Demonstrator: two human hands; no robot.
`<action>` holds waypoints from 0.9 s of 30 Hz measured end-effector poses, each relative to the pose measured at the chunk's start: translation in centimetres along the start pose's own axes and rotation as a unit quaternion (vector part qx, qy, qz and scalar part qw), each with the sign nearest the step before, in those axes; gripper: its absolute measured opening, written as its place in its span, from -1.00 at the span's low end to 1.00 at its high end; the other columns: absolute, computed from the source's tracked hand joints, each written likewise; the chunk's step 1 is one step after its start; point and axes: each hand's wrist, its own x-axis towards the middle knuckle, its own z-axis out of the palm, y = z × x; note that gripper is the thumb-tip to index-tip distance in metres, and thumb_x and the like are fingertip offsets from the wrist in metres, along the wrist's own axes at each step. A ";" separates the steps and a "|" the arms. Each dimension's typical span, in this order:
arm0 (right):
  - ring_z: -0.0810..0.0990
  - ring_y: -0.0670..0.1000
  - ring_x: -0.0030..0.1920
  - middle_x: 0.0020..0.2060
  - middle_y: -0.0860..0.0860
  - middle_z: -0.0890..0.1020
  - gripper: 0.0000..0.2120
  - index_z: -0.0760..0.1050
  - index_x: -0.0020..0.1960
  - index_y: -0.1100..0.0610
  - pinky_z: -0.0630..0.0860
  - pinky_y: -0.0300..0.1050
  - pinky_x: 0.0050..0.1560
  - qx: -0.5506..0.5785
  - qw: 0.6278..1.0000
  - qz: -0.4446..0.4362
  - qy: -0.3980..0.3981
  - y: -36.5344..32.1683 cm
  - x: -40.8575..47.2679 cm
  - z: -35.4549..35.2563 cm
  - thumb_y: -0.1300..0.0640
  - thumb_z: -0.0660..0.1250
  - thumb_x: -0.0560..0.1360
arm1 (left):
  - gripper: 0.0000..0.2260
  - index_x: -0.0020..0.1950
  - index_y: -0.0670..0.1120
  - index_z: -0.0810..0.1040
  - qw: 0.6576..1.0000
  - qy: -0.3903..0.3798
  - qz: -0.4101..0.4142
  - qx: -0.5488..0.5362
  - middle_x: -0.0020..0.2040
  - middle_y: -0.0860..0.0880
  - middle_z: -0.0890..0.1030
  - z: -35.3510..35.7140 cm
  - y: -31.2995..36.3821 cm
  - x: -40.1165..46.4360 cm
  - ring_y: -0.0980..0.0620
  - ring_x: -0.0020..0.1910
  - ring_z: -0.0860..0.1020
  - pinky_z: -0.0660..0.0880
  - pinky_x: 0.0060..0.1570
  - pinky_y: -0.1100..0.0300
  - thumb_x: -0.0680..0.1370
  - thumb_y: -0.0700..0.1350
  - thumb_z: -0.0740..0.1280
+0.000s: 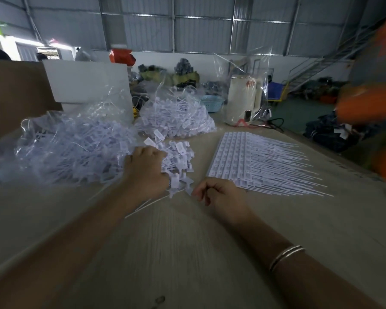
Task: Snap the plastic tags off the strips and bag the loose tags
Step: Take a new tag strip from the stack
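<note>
Nearest, two bare forearms reach across the pale table (pixel 187 253), the right one wearing a pair of thin bangles (pixel 286 256). The right hand (pixel 221 194) rests knuckles-up with its fingers curled inward; whether it pinches a tag or nothing cannot be told from this angle, though it sits just beside the bottom corner of the unsnapped strips, probably ready to pull the next one. The left hand (pixel 146 168) is curled over a small heap of loose tags (pixel 178 161), fingers bent into the pile, apparently gathering a handful, and long thin tails trail from under it toward the viewer. Its position between heap and bag suggests the tags are about to be swept leftward. To the right lies one flat stack of strips (pixel 254 161), their heads lined up in a neat grid and their tails fanned outward, kept flat so each row can be snapped in turn. Left of the hand sits one clear plastic bag (pixel 69 143) stuffed with tags, its mouth facing the heap. Farther back a second filled bag (pixel 176 117) stands. Behind these are a white box (pixel 87 81), a cream kettle (pixel 243 101) inside a clear bag, and one turquoise basket (pixel 212 103). At the right edge an orange-clad person (pixel 374 103) is blurred.
</note>
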 end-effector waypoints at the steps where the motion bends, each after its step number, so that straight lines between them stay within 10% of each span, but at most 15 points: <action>1: 0.47 -0.25 -0.37 -0.40 -0.12 0.55 -0.61 0.57 -0.28 0.11 0.36 -0.45 -0.30 -0.025 1.000 -0.005 -0.004 -0.1 -0.2 0.1 0.47 0.08 0.41 | -0.58 0.32 0.04 0.42 0.999 0.016 0.038 -0.020 0.30 0.01 0.40 0.2 1.1 -1.2 -0.06 0.31 0.22 0.19 0.21 0.02 0.45 -0.06 0.28; 10: 0.51 -0.17 -0.31 -0.33 -0.12 0.61 -0.58 0.50 -0.39 -0.06 0.39 -0.30 -0.32 -0.070 0.960 0.053 0.265 0.7 1.5 -4.2 0.40 0.13 0.40 | -0.83 0.06 -0.12 0.59 0.976 -0.075 0.049 -0.200 0.01 -0.08 0.63 2.4 7.1 -3.4 -0.04 -0.01 0.57 0.49 -0.03 0.14 0.52 -0.18 0.26; 15: 0.42 0.12 0.22 0.23 0.06 0.45 -0.68 0.44 0.22 -0.04 0.33 0.05 0.21 -0.414 0.883 0.190 0.111 3.8 4.0 -7.9 0.08 0.25 0.47 | -0.80 0.04 -0.01 0.58 0.972 -0.062 0.052 -0.219 0.01 0.03 0.60 3.6 8.7 -2.3 0.05 -0.02 0.55 0.49 -0.06 0.16 0.47 -0.21 0.30; 19: 0.39 0.11 0.27 0.27 0.00 0.44 -0.59 0.34 0.33 -0.11 0.21 0.08 0.18 -0.533 0.816 0.223 0.018 5.0 4.9 -8.5 -0.13 0.17 0.50 | -0.81 0.03 0.01 0.57 0.965 -0.057 0.061 -0.247 -0.03 0.05 0.61 4.2 9.5 -1.7 0.07 -0.06 0.55 0.54 -0.05 0.10 0.47 -0.21 0.29; 27: 0.47 0.00 0.15 0.08 -0.05 0.51 -0.68 0.44 0.22 -0.19 0.09 0.10 0.28 -0.457 0.875 0.104 0.120 4.9 4.5 -9.8 -0.15 0.00 0.59 | -0.75 0.21 -0.03 0.50 0.967 -0.032 0.123 -0.220 0.20 -0.01 0.50 4.9 10.0 -0.8 0.00 0.22 0.40 0.37 0.20 0.10 0.54 -0.16 0.25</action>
